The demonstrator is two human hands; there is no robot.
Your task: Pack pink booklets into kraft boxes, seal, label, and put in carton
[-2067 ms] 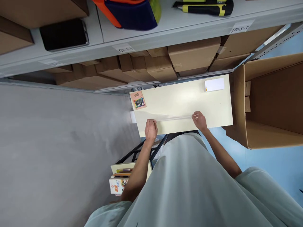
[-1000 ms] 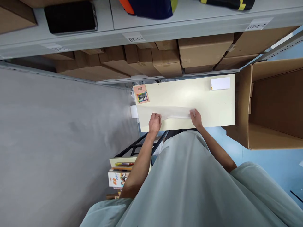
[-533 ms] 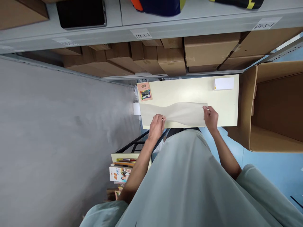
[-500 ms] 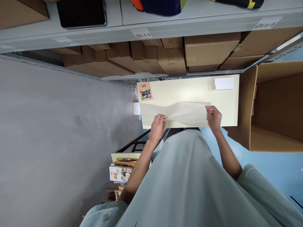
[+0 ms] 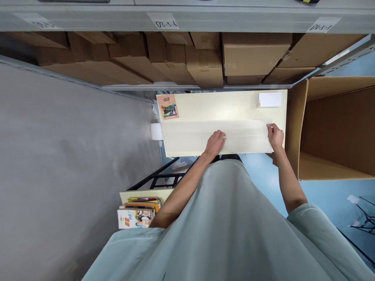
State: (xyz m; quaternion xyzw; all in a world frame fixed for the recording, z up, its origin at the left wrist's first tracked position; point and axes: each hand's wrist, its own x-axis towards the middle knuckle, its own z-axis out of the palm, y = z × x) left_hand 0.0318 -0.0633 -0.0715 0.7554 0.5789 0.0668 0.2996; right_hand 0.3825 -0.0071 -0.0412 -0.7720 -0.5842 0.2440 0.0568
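Note:
A long whitish sheet (image 5: 190,136) lies nearly flat along the near side of the cream tabletop (image 5: 216,105). My left hand (image 5: 216,142) rests on the middle of the sheet near its front edge, fingers laid over it. At the sheet's right end, my right hand (image 5: 275,136) pinches its far corner between thumb and fingers. A pink picture card or booklet (image 5: 168,107) is at the table's far left corner. Toward the far right corner sits a small white box or pad (image 5: 270,100).
A shelf with several brown cartons (image 5: 205,66) runs behind the table, under a grey beam (image 5: 205,19). A large open cardboard box (image 5: 336,128) stands at the right. Books (image 5: 136,216) are stacked at lower left beside black metal bars (image 5: 166,175). A grey wall (image 5: 73,156) fills the left.
The sheet, wavy before, now lies flatter and reaches farther right. My left hand has slid right along it, and my right hand has moved right with its end. The view has shifted slightly.

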